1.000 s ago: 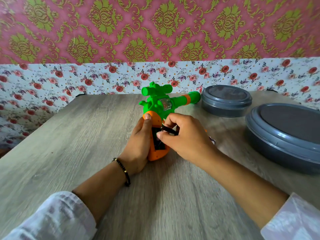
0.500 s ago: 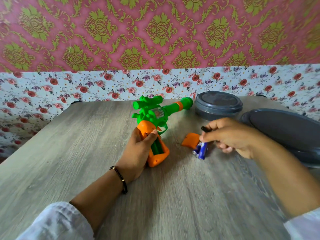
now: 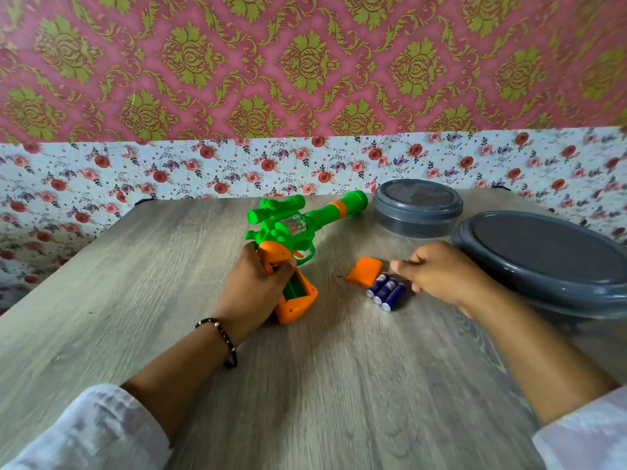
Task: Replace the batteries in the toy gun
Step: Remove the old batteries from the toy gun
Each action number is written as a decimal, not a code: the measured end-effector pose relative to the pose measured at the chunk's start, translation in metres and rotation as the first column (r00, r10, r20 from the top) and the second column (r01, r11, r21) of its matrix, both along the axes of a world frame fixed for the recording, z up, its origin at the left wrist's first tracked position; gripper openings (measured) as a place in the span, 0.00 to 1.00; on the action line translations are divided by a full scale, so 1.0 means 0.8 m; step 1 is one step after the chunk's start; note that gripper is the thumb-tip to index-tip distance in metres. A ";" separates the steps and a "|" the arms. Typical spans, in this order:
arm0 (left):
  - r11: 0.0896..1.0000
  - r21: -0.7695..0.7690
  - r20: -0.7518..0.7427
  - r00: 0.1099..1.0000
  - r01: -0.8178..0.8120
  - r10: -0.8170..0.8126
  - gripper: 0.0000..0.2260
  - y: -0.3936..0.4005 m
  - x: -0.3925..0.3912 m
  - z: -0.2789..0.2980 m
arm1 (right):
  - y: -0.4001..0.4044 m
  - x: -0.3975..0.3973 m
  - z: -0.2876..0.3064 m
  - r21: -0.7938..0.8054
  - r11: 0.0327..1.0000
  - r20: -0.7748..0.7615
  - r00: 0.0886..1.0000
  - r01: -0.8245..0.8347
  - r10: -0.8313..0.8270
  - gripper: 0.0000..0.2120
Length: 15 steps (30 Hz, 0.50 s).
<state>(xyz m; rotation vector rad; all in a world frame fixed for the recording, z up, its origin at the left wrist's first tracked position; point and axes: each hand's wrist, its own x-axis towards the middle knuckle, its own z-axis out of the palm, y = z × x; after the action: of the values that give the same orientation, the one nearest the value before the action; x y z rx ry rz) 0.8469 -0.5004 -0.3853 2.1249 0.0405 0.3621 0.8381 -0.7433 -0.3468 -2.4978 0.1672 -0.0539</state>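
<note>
Head view: left hand (image 3: 258, 286) wraps the orange grip of the toy gun (image 3: 288, 245) lying mid-desk (image 3: 135, 300), its battery bay open. Right hand (image 3: 441, 271), fingers curled and blurred, hovers just right of three batteries (image 3: 386, 292); whether it holds anything I cannot tell. Orange cover (image 3: 363, 271) lies beside them.

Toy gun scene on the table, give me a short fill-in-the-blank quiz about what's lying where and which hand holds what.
1. The toy gun is gripped at its orange handle by the ____ hand.
2. Beside the right hand, ____ blue batteries lie side by side on the table.
3. The loose battery cover lying by the batteries is ____ in colour.
4. The battery compartment in the handle is ____, with no cover on it.

Missing words: left; three; orange; open
</note>
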 end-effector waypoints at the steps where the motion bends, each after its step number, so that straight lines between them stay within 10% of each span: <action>1: 1.000 0.002 -0.006 1.000 0.005 -0.005 0.15 0.002 0.002 0.000 | 0.003 -0.002 0.003 -0.081 0.997 0.110 0.994 -0.013 0.022 0.16; 5: 0.999 0.032 -0.028 1.000 0.014 -0.013 0.15 0.006 0.005 0.001 | 0.040 -0.022 0.006 -0.149 0.946 0.394 0.859 -0.290 0.325 0.05; 11: 0.991 0.130 -0.069 0.997 -0.027 0.036 0.13 0.013 0.009 0.005 | 0.095 -0.051 -0.022 -0.285 0.661 0.143 0.652 -0.694 0.745 0.08; 15: 0.977 0.211 -0.068 0.997 -0.020 0.035 0.12 0.012 0.007 0.009 | 0.093 -0.054 -0.018 -0.221 0.684 0.121 0.676 -0.696 0.727 0.05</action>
<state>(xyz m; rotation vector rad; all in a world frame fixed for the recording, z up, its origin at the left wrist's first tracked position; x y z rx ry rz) 0.8522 -0.4904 -0.3782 2.3488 0.0767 0.3180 0.7952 -0.6689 -0.3613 -2.5123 -0.9497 0.0113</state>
